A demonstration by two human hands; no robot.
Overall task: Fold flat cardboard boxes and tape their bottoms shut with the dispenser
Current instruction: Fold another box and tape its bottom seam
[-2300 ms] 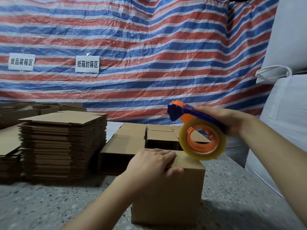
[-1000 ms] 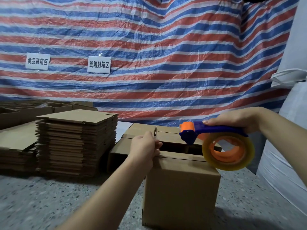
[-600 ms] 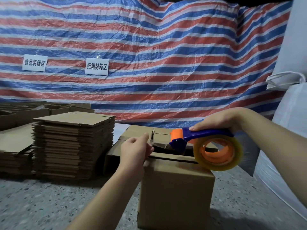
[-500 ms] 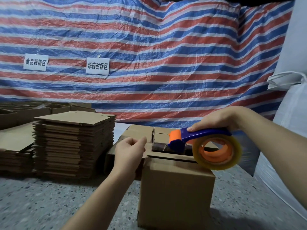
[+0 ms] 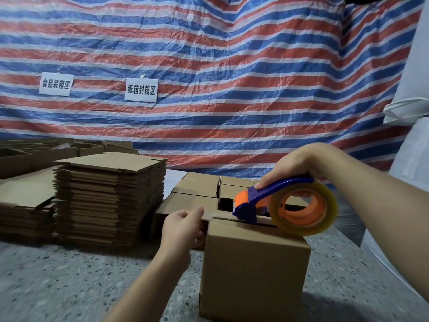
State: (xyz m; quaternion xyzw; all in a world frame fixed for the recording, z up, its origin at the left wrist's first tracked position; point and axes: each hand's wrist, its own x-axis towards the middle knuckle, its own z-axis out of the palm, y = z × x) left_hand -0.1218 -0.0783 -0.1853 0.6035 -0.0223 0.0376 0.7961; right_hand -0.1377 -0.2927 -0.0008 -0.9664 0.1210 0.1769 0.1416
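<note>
A folded cardboard box [image 5: 253, 273] stands on the speckled floor in front of me, flaps closed on top. My right hand [image 5: 294, 163] grips the blue and orange tape dispenser [image 5: 274, 201] with its roll of clear tape [image 5: 301, 210]; the dispenser's head rests on the box's top near the seam. My left hand [image 5: 183, 228] pinches the loose end of the tape at the box's top left edge, with a short strip stretched from it to the dispenser.
A tall stack of flat cardboard boxes [image 5: 109, 198] stands at the left, with lower stacks [image 5: 23, 205] beside it. Several folded boxes [image 5: 199, 191] sit behind the one in front. White sacks [image 5: 411, 159] crowd the right. A striped tarp [image 5: 209, 66] hangs behind.
My left hand left the box top, took the tape end and pulled it down to the box's left edge. The dispenser came down from above onto the box top.
</note>
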